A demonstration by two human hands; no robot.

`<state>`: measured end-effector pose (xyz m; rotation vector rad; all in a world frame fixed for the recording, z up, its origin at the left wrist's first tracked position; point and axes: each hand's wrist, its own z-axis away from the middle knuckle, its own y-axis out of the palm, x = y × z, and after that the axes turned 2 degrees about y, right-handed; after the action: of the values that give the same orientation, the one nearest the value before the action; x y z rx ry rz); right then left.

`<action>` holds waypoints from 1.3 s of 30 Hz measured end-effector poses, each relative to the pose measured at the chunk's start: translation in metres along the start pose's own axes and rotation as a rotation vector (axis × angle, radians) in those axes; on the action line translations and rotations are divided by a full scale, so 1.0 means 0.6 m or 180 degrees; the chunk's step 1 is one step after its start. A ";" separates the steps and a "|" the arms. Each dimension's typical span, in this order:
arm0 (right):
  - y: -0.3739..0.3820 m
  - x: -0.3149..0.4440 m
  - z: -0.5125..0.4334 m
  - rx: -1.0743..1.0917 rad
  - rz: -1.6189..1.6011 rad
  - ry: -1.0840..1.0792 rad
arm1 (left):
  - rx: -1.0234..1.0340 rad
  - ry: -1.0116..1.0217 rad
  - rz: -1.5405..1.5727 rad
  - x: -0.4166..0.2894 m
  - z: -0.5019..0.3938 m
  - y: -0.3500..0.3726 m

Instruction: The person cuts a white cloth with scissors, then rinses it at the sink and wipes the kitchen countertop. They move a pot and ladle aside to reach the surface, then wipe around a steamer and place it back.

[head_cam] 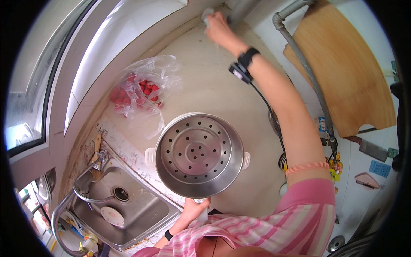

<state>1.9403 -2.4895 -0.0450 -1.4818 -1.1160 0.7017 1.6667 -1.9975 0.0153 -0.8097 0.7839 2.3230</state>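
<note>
My right hand (220,27) is stretched to the far end of the counter, in the corner beside a grey pipe. Its fingers are closed on a greyish crumpled cloth or wad (207,15), blurred, pressed to or just above the surface there. Close to my body, my left hand (195,207) grips the white handle (202,214) of a pot. In that pot sits a stainless steel steamer basket (196,151) with round holes in its base and no food in it. Part of the left hand is hidden under the pot's rim.
A clear plastic bag (154,75) of red fruit lies on the countertop (205,86). To the left, a steel sink (144,208) holds a small plate (112,216); a faucet (93,199) arches over it. At right are a wooden cutting board (346,70), a grey pipe (301,61) and a cleaver (372,150).
</note>
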 end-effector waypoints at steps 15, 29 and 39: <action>0.046 0.113 0.042 -0.0404 -0.0494 -0.1842 | -0.0074 0.0096 -0.0201 0.014 0.008 -0.019; 0.057 0.067 0.176 0.0254 -0.1981 -0.1399 | -0.0118 0.0083 -0.0232 -0.005 0.006 -0.013; 0.075 0.018 0.058 -0.0293 -0.0978 -0.0901 | -0.0094 0.0130 -0.0247 0.012 0.005 -0.021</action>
<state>1.9253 -2.4634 -0.0946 -1.2724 -1.5722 0.6626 1.6690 -1.9851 0.0082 -0.8876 0.7240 2.2607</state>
